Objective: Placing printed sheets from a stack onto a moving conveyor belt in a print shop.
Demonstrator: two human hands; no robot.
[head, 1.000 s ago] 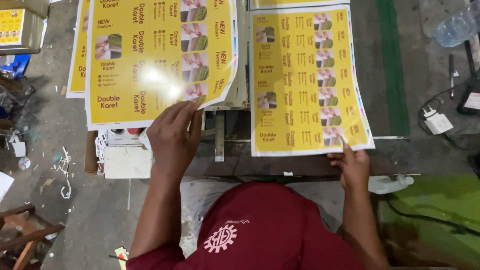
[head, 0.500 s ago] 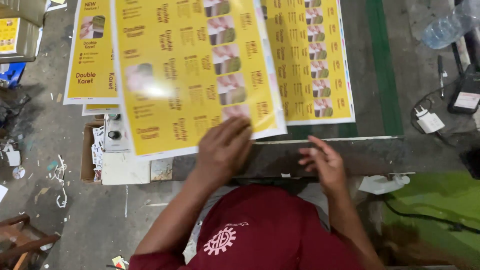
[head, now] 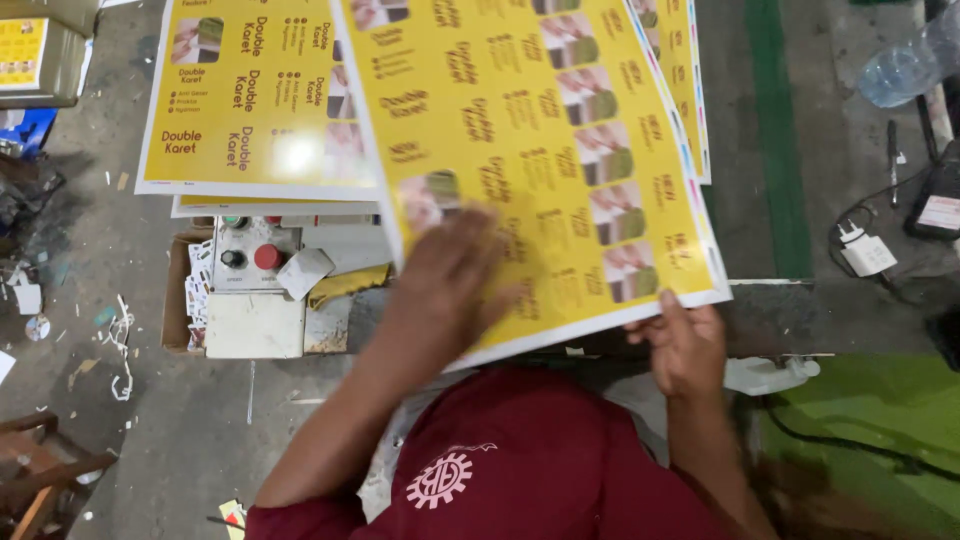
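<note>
A large yellow printed sheet (head: 540, 150) lies tilted across the middle of the head view, over a second yellow sheet (head: 685, 70) on the right. My left hand (head: 445, 290) rests flat on its near edge, blurred by motion. At the sheet's near right corner, my right hand (head: 685, 345) grips the edge from below, thumb on top. A stack of the same yellow sheets (head: 250, 100) lies to the left.
A control box with a red button (head: 255, 265) stands under the left stack, above a dirty concrete floor (head: 90, 300). A white charger (head: 865, 255), a black device (head: 935, 200) and a plastic bottle (head: 900, 70) sit at the right. A green surface (head: 880, 420) lies at bottom right.
The top sheet has slid from the left stack to the right and now covers most of the right sheet. Both hands moved right with it; my right hand took hold of its corner.
</note>
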